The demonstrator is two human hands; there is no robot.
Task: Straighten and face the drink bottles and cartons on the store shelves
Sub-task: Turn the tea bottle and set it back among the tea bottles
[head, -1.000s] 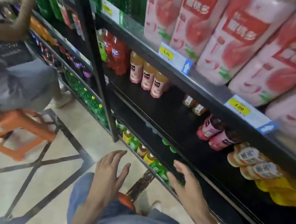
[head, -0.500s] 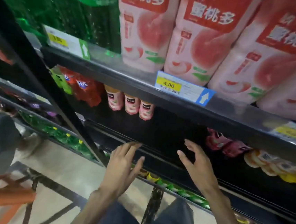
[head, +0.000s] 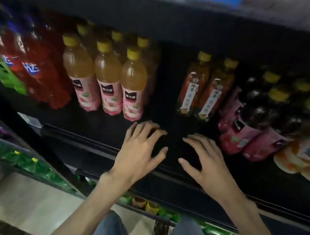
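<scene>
On a dark shelf (head: 96, 123) stand three peach-juice bottles (head: 108, 78) with yellow caps and pink labels, more behind them. Right of an empty gap stand two amber tea bottles (head: 202, 87), set further back. Further right are dark grape-drink bottles (head: 248, 122) with pink labels, then orange-labelled bottles (head: 301, 158). My left hand (head: 139, 152) reaches over the shelf's front edge just below the rightmost peach bottle, fingers spread, holding nothing. My right hand (head: 201, 156) hovers beside it in the gap before the tea bottles, fingers spread and empty.
Red soda bottles (head: 37, 72) and a green-labelled bottle (head: 1, 68) stand at the far left. A lower shelf holds green bottles (head: 37, 166) and small capped bottles (head: 147, 204). My knees in jeans (head: 113, 230) are below. The shelf above (head: 161, 4) overhangs closely.
The view has dropped and closed in on the middle shelf. Both hands have moved up and forward from in front of the lower shelf to the shelf's front edge, still empty.
</scene>
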